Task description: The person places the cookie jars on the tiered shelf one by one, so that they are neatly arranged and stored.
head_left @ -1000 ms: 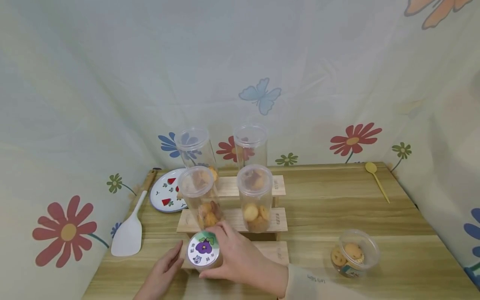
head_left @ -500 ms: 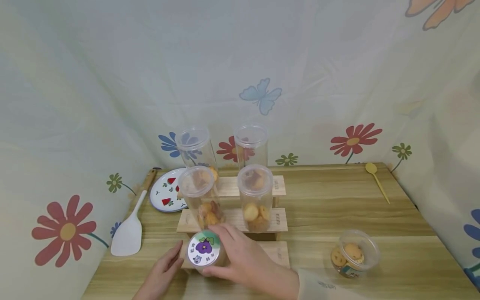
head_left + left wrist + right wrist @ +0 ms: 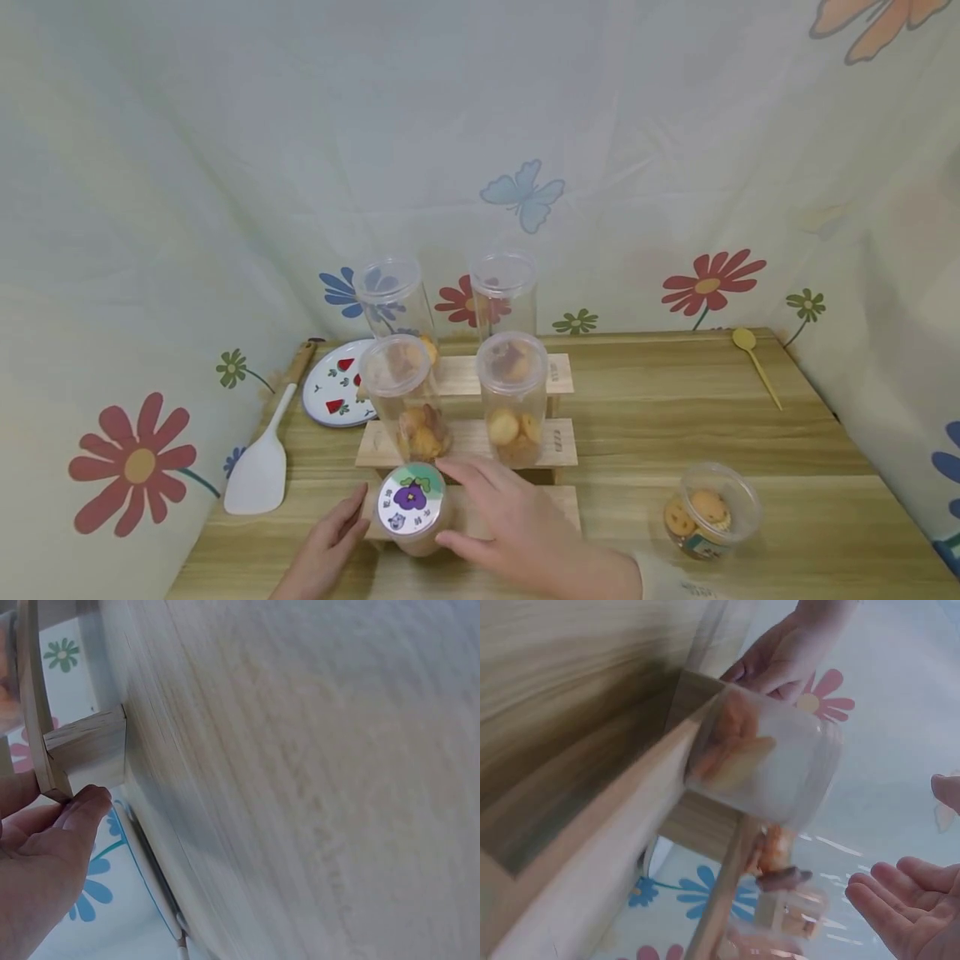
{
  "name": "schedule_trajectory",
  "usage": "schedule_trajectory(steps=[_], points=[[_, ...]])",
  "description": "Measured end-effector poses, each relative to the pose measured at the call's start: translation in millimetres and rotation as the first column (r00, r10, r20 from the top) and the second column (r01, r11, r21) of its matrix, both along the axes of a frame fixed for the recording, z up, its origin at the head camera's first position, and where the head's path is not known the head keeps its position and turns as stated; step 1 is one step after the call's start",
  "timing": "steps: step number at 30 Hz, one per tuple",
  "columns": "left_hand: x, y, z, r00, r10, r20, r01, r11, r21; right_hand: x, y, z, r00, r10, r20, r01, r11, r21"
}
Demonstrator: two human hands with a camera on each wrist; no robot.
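A clear jar with a purple-flower lid (image 3: 411, 500) stands on the lowest step of the wooden tiered rack (image 3: 551, 504), at its left end. In the right wrist view biscuits show inside this jar (image 3: 780, 761). My right hand (image 3: 525, 521) is just right of the jar, thumb and fingers spread and apart from it in the right wrist view. My left hand (image 3: 324, 537) pinches the left end of the rack's lowest board (image 3: 34, 712) between thumb and fingers. Two tall lidded jars with biscuits, left (image 3: 405, 400) and right (image 3: 513, 400), stand on the middle step.
Two more tall jars (image 3: 390, 292) stand on the top step. A plate with watermelon prints (image 3: 330, 387) and a white spatula (image 3: 257, 475) lie at the left. On the right are a short biscuit tub (image 3: 705, 512) and a yellow spoon (image 3: 756, 367). A flowered cloth (image 3: 637, 167) hangs behind.
My right hand has let go of the flower-lidded jar and drawn off to the right. The jar stays on the lowest step, and my left hand keeps its place at the rack's end.
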State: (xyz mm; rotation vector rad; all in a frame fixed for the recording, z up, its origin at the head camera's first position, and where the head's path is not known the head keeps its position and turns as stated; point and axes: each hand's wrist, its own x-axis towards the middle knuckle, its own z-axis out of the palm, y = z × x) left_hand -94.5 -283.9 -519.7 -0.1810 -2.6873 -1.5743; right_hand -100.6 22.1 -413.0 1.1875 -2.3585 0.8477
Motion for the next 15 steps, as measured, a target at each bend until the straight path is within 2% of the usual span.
schedule_trajectory(steps=[6,15], points=[[-0.9,-0.7,-3.3,1.000,0.006,-0.004,-0.006,1.000,-0.023,1.7,23,10.3,0.999,-0.049,-0.011,0.049,0.999,-0.020],[-2.5,0.3,1.4,0.997,0.014,0.081,-0.013,1.000,-0.010,5.7,48,21.2,0.998,-0.047,-0.030,0.044,0.993,-0.110]])
